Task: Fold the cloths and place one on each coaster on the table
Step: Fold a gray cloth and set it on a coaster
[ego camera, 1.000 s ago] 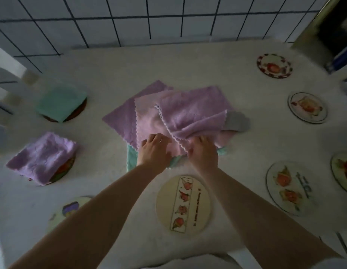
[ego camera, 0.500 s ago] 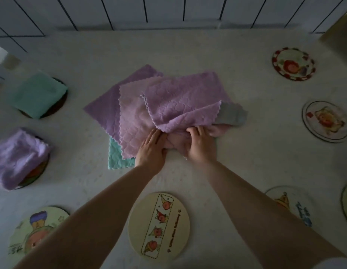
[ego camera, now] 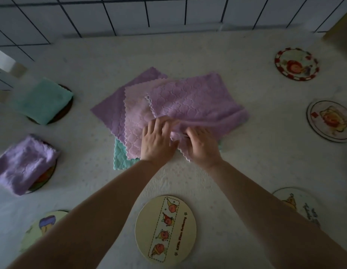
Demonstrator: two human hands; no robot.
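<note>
Both hands work at the near edge of a quilted lilac microfibre cloth [ego camera: 190, 101] topping a loose pile on the white table [ego camera: 246, 156]. The left hand [ego camera: 157, 140] lies flat beside the right hand [ego camera: 201, 145], whose fingers curl into the fabric. Beneath lie a pale pink cloth [ego camera: 135, 129], another lilac cloth [ego camera: 112, 111] and a teal cloth [ego camera: 120, 158]. A cream round coaster with a strip of cartoon figures [ego camera: 165, 229] sits nearer, bare.
</note>
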